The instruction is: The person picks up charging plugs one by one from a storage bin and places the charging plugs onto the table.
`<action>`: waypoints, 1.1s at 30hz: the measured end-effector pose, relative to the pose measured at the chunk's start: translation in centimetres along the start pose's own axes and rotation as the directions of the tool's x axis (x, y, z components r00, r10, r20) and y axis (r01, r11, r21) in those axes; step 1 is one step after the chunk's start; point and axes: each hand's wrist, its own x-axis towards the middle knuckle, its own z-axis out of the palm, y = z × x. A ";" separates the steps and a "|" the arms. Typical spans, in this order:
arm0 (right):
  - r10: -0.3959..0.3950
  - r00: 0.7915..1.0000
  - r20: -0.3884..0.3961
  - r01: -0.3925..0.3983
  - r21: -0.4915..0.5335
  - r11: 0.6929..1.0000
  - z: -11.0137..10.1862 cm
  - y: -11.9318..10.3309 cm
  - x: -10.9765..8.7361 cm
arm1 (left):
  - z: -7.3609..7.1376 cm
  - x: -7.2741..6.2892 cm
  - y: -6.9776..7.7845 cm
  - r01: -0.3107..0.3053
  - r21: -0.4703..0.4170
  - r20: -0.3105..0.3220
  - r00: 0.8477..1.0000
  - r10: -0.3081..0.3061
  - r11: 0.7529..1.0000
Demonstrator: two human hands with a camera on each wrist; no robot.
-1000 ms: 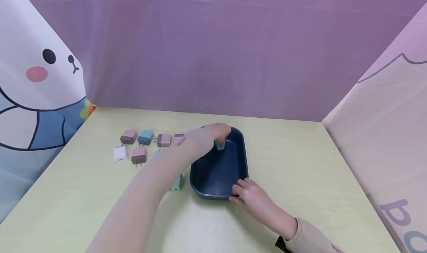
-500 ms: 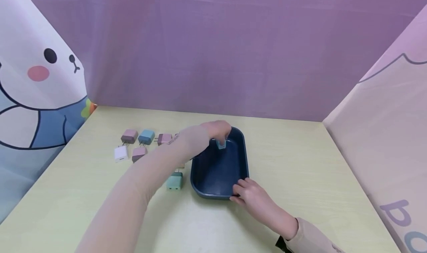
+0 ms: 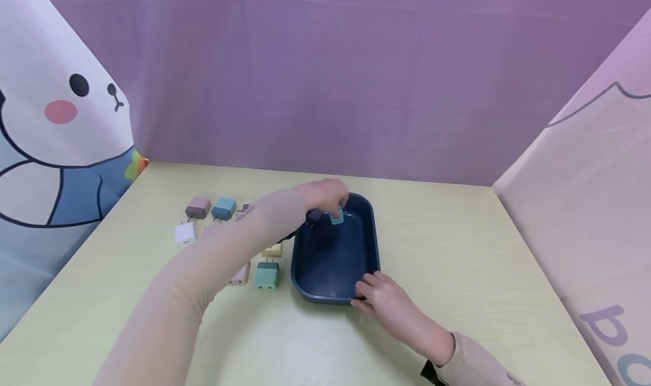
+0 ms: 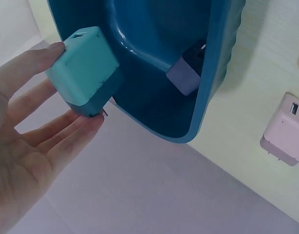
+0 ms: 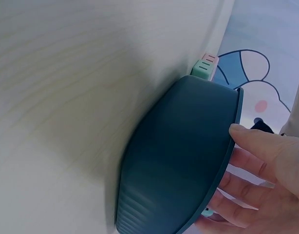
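Observation:
My left hand (image 3: 325,195) reaches over the far end of a dark blue bin (image 3: 335,294). Between its thumb and fingers it holds a teal charger plug (image 4: 86,68), whose prongs point away from the palm in the left wrist view. A purple charger plug (image 4: 184,77) lies inside the bin by the side wall, close to the left hand. At the bin's near right corner, my right hand (image 3: 389,304) grips the rim, thumb on the outside and fingers over the edge in the right wrist view (image 5: 266,170).
Left of the bin, several charger plugs lie on the pale table: purple (image 3: 198,207), blue (image 3: 224,208), white (image 3: 185,234), pink (image 3: 241,275), yellow (image 3: 273,250) and mint green (image 3: 267,276). My left sleeve (image 3: 203,273) hides part of the group. A purple cloth (image 3: 325,81) hangs behind.
My left hand and forearm have shifted slightly left, the teal charger plug still held. The purple charger plug in the bin and more plugs by the sleeve now show. My right hand stays put.

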 end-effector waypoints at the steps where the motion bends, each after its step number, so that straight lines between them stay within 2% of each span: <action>1: -0.001 1.000 -0.001 0.001 0.000 1.000 0.0 0.0 0.0 | -0.1 -0.1 0.1 -0.002 0.000 0.001 1.000 0.002 1.000; 8: -0.012 1.000 -0.012 0.012 -0.008 1.000 0.0 0.0 0.0 | -0.1 -1.2 0.4 -0.002 -0.009 -0.027 1.000 0.002 1.000; 17: -0.011 1.000 -0.009 0.011 -0.009 1.000 0.1 -0.1 0.1 | 0.0 -2.3 0.7 -0.013 0.048 -0.055 0.998 0.016 0.999; 25: -0.006 1.000 -0.004 0.006 -0.013 1.000 0.0 -0.2 0.2 | 0.2 -3.6 1.0 -0.054 0.094 -0.062 0.996 0.060 0.994; 33: -0.010 1.000 -0.006 0.010 -0.020 1.000 0.0 -0.2 0.1 | 0.3 -5.0 1.1 -0.076 0.098 -0.065 0.994 0.083 0.992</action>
